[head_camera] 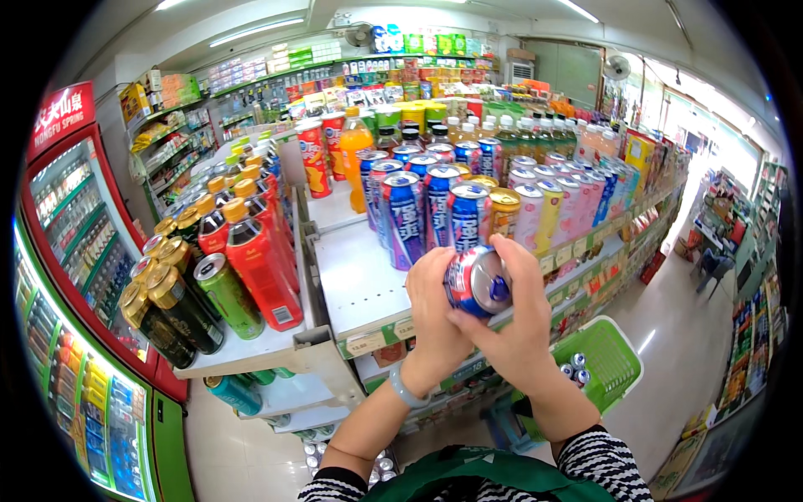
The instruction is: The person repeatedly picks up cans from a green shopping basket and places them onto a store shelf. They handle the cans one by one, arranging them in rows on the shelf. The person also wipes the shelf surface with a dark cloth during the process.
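Note:
Both my hands hold one blue and red drink can [483, 285] in front of the shelf edge, its silver top with a blue tab turned up towards me. My left hand [436, 307] wraps its left side, and my right hand [521, 314] grips it from the right and below. Just beyond stand rows of tall blue and purple cans [403, 219] on the white top shelf [361, 288], with gold cans [504, 210] and pink cans [568, 207] to their right. An orange drink bottle [355, 157] stands behind, beside red snack canisters [312, 160].
Lower right, a green plastic basket [611, 357] holds several cans. On the left shelf stand red-labelled bottles [263, 270], black and gold cans [185, 307] and a green can [229, 295]. A red drinks fridge [106, 251] is at far left. More cans lie packed near the floor below me.

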`<state>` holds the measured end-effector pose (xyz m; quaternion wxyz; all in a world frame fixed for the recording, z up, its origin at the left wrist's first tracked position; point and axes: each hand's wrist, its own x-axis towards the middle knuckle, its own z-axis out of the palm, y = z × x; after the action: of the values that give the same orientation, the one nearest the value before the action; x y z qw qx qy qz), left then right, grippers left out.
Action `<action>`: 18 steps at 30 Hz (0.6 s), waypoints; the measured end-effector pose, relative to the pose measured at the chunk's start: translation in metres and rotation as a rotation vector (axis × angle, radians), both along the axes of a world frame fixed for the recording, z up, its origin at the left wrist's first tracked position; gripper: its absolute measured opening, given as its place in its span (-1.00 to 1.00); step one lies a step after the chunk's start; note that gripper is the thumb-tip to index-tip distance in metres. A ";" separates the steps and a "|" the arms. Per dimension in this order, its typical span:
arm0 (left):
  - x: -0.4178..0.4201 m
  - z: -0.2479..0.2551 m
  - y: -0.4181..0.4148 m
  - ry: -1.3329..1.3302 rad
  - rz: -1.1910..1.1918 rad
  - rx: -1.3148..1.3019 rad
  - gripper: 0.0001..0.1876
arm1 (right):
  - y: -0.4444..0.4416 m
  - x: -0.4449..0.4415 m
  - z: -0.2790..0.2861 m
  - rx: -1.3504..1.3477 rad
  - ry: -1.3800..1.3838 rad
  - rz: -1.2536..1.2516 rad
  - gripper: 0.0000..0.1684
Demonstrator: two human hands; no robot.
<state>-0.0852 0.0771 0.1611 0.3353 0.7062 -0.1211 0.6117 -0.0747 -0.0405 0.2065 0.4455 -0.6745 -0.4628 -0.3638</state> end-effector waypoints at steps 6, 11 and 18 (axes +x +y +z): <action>-0.021 -0.001 -0.065 0.105 -0.151 0.097 -0.31 | -0.088 -0.011 -0.006 -0.027 0.161 0.144 -0.05; 0.009 -0.036 -0.140 0.400 -0.368 0.072 -0.24 | -0.174 0.014 -0.034 -0.104 0.415 0.039 -0.07; 0.080 -0.124 -0.250 0.931 -0.881 -0.110 -0.19 | -0.287 0.067 -0.116 -0.210 0.711 -0.226 -0.19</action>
<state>-0.0057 -0.1732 0.0374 0.6082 0.7637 -0.2103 0.0515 -0.0075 -0.3279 0.0907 0.4637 -0.8473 -0.2368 -0.1047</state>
